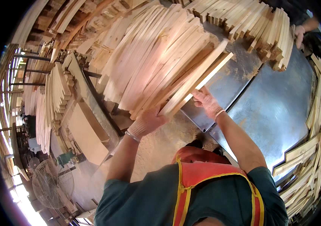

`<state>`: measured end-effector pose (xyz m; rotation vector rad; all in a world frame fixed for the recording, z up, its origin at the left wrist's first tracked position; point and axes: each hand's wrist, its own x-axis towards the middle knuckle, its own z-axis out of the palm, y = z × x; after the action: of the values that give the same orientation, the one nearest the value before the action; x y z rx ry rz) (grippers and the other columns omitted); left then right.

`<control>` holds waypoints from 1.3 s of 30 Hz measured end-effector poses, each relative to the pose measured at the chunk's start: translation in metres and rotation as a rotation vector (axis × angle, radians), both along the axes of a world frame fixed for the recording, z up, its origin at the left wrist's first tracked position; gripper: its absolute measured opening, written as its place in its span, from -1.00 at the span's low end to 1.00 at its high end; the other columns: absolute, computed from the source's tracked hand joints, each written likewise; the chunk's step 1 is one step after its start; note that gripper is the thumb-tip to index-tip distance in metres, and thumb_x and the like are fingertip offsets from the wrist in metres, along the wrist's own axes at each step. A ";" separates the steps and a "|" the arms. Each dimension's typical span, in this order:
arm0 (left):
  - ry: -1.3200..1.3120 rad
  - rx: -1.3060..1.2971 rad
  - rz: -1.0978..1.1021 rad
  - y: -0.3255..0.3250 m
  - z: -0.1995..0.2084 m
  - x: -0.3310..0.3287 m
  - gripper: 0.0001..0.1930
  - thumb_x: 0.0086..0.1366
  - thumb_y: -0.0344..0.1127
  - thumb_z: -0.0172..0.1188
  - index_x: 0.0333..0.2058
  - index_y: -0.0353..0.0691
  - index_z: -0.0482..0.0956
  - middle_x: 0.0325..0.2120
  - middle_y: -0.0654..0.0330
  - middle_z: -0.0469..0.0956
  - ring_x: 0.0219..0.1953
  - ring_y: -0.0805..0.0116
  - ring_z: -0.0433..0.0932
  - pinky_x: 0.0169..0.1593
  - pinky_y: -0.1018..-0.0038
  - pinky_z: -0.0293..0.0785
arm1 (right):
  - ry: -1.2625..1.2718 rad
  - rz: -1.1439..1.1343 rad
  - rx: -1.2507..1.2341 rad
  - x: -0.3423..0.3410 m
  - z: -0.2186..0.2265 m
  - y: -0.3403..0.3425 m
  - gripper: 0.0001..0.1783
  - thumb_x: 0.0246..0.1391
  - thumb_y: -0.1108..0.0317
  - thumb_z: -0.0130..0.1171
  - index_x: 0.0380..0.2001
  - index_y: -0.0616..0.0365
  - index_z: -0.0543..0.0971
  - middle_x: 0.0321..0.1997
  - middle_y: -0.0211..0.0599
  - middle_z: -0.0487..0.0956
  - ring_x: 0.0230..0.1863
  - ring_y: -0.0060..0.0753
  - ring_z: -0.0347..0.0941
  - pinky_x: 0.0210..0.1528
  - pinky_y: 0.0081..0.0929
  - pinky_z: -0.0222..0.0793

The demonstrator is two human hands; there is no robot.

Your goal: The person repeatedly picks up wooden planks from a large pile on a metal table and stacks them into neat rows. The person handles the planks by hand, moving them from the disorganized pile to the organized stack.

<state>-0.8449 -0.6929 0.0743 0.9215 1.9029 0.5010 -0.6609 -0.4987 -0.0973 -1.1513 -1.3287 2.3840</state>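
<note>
Tabletop of smooth grey metal (277, 101), largest single surface, spans 1 to 4 o'clock; a dark seam runs across it, with sawdust scattered near its upper part. Large board stack (145, 60), pale timber set side by side, fills 11 to 12 o'clock; its lengths slope from upper right to lower left. Scrap heap (319, 150) of loose offcuts curves along the rim from 2 to 5 o'clock. Second board stack (258, 22) sits at 1 o'clock on the far part of the tabletop, cut ends facing the wearer. Red apron (209, 173) with yellow edging lies at 6 o'clock over a dark green shirt. Wire-caged fan (53, 182) stands at 8 o'clock.

Pair of boards (194, 78): located just above centre, toward 1 o'clock, tilted, right beside the large board stack; a dark gap shows between their upper ends. Left hand (148, 122), gloved, at 7 o'clock from centre: closed around the lower end of the pair, fingers partly hidden by wood. Right hand (207, 102), gloved, at 2 o'clock from centre: fingers curled narrow on the pair's right edge. Co-worker's hand (299, 34), 2 o'clock, beside the second board stack; finger spread cannot be told.
</note>
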 end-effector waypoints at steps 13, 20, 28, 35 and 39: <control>-0.037 0.194 -0.044 0.016 -0.004 0.021 -0.61 0.31 -0.26 0.33 0.06 -0.32 0.65 -0.11 0.03 0.68 -0.15 0.14 0.69 0.02 0.35 0.60 | 0.069 -0.065 -0.051 0.079 0.018 0.018 -0.23 0.27 0.18 0.36 0.46 0.13 0.35 0.26 -0.31 0.59 0.20 -0.39 0.54 0.19 -0.37 0.46; 1.384 -0.020 -0.659 -0.039 -0.148 -0.011 -0.38 0.55 -0.03 -0.12 0.47 -0.15 0.22 0.58 0.16 0.02 0.58 0.12 0.07 0.49 0.25 0.19 | -0.047 -0.566 -0.016 0.277 0.024 -0.021 -0.14 0.26 0.30 0.38 0.53 0.24 0.24 0.33 -0.07 0.57 0.17 -0.24 0.57 0.21 -0.25 0.51; 1.417 -0.313 -0.350 0.036 -0.070 0.078 -0.28 0.42 0.02 0.11 0.48 -0.08 0.27 0.46 0.12 0.26 0.48 0.11 0.19 0.47 0.21 0.13 | -0.270 -1.051 0.461 0.537 0.039 -0.033 -0.26 0.34 0.28 0.35 0.47 0.27 0.32 0.30 -0.07 0.58 0.20 -0.31 0.54 0.20 -0.34 0.51; 0.799 0.331 -0.839 0.151 -0.084 0.289 -0.23 0.27 -0.03 0.30 0.43 -0.12 0.37 0.46 -0.02 0.27 0.47 -0.05 0.25 0.51 0.10 0.15 | -1.201 -1.113 0.400 0.764 0.036 -0.011 -0.21 0.10 0.00 0.39 0.27 0.26 0.44 0.11 0.11 0.63 0.11 -0.04 0.58 0.18 -0.25 0.46; 0.545 0.253 -1.048 0.178 -0.093 0.443 -0.09 0.22 0.08 0.36 0.47 -0.14 0.27 0.46 -0.09 0.26 0.46 -0.06 0.26 0.49 0.08 0.19 | -0.571 -1.186 0.115 0.757 -0.011 0.010 -0.21 0.07 0.18 0.38 0.33 0.28 0.41 0.09 0.07 0.66 0.02 -0.17 0.63 0.07 -0.29 0.58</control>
<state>-0.4023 -0.5152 -0.0183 2.1846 1.4998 -0.1794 0.0960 -0.4886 -0.1084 -1.9084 -0.5181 1.1483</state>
